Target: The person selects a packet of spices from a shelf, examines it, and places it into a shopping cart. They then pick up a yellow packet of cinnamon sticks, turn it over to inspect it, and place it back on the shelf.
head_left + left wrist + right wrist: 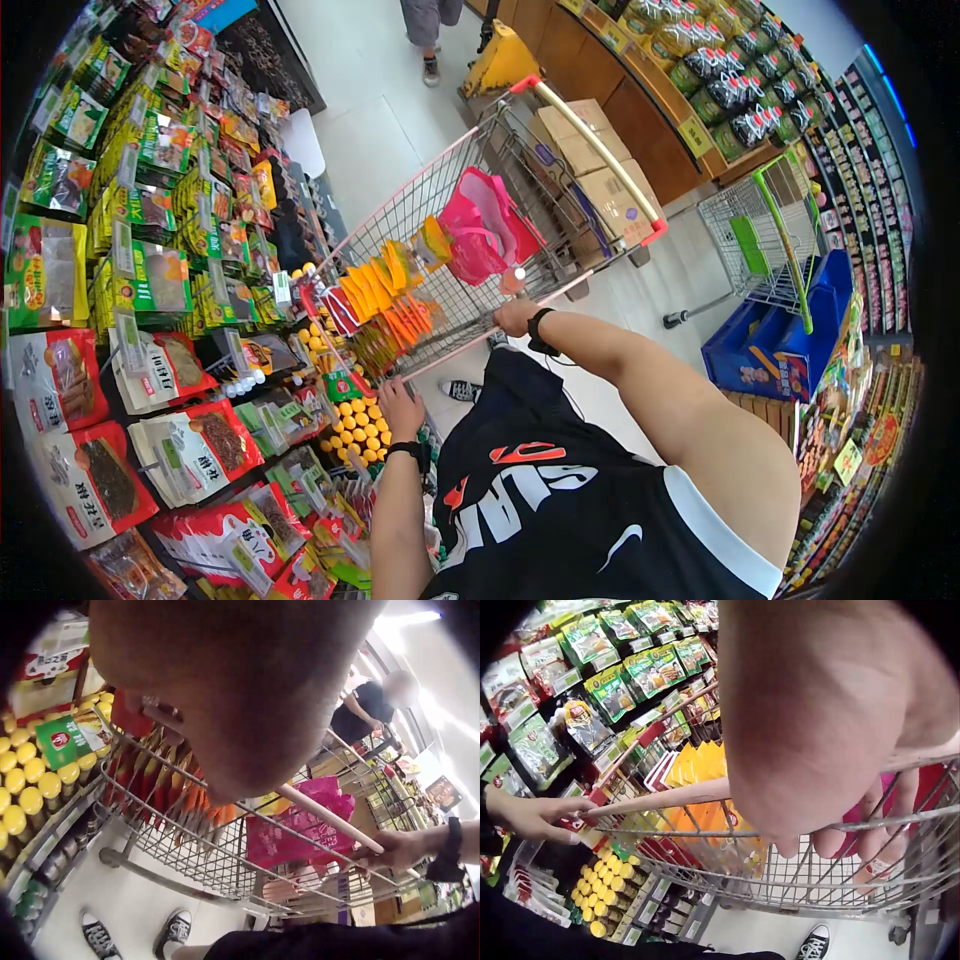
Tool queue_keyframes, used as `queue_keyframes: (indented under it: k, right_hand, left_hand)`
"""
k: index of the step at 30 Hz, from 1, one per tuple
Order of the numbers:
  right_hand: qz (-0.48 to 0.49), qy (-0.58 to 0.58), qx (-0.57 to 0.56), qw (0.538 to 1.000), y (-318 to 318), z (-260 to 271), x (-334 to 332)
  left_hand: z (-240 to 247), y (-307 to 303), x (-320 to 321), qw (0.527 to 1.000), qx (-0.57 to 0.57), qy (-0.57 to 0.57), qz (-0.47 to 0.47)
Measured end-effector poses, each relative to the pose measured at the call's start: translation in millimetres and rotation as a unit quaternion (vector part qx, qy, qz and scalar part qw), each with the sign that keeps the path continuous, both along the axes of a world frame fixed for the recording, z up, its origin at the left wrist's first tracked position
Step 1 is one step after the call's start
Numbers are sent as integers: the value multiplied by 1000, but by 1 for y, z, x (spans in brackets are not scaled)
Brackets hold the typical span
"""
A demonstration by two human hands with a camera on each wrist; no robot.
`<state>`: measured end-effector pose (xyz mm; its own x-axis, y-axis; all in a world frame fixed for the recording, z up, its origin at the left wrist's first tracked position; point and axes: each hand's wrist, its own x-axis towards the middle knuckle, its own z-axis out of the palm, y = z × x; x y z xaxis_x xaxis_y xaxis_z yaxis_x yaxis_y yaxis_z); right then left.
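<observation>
A wire shopping cart (450, 352) stands ahead, holding orange and yellow packets (375, 285) and a pink bag (482, 225). My left hand (402, 410) rests on the cart's near corner; the right wrist view shows this hand (536, 817) with its thumb extended beside the red corner piece (598, 797). My right hand (516, 316) grips the pale near rail (330, 817); its fingers (870, 844) curl down over the wire side in the right wrist view. A small whitish-pink item (513, 278), too small to identify, shows beside the right hand.
Shelves of hanging packets (165, 270) line the left, with yellow-capped jars (358, 428) below. Cardboard boxes (605, 190) lie beyond the cart basket. To the right stand another cart (745, 245) and a blue bin (765, 350). A person's legs (428, 30) show on the floor ahead.
</observation>
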<state>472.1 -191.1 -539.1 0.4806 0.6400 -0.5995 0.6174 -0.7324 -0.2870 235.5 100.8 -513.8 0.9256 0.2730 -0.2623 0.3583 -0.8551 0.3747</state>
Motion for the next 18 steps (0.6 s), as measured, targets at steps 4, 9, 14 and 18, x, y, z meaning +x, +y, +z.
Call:
queue_keyframes:
  k: [4, 9, 14, 18]
  right_hand:
    - [-18, -1, -8, 1000, 1, 30, -16]
    - [-25, 0, 11, 1000, 2, 26, -41]
    - [-37, 29, -5, 999, 9, 40, -60]
    - [-48, 53, -42, 997, 15, 36, -72]
  left_hand:
    - [-25, -8, -5, 998, 26, -42, 37]
    - [-25, -5, 0, 997, 40, 25, 58]
    - [-22, -1, -6, 992, 76, 64, 73]
    - [-16, 5, -8, 992, 78, 71, 68]
